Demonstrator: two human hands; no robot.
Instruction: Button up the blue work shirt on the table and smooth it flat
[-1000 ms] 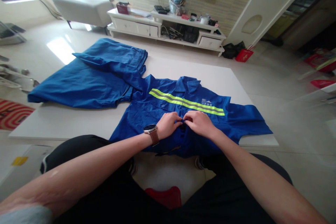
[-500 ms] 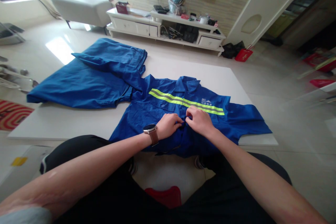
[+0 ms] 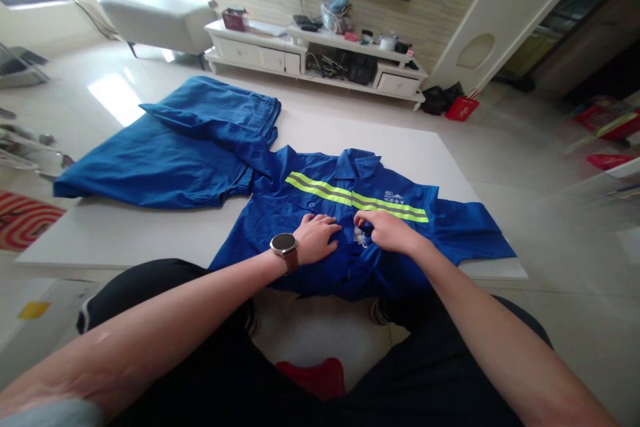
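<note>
A blue work jacket (image 3: 320,180) lies front up, its collar pointing away from me and a yellow-green reflective stripe (image 3: 320,187) across the chest. My left hand (image 3: 319,237), below a wristwatch (image 3: 284,245), rests on the jacket front with its fingers apart. Just below the stripe, my right hand (image 3: 387,230) pinches the front edge of the jacket, fingers curled. The front gapes between my hands, and a small white patch (image 3: 360,235) shows there; what it is I cannot make out.
The jacket lies on a white table (image 3: 400,137). Blue folded trousers (image 3: 165,153) lie to the left, under the jacket's sleeve. Beyond stand a white TV cabinet (image 3: 250,50) and a grey padded seat (image 3: 155,20). A red bag (image 3: 462,107) is on the floor.
My hands were close together at the jacket's front. Now the left lies flatter and slightly left, while the right has drawn the front edge aside, baring the white patch.
</note>
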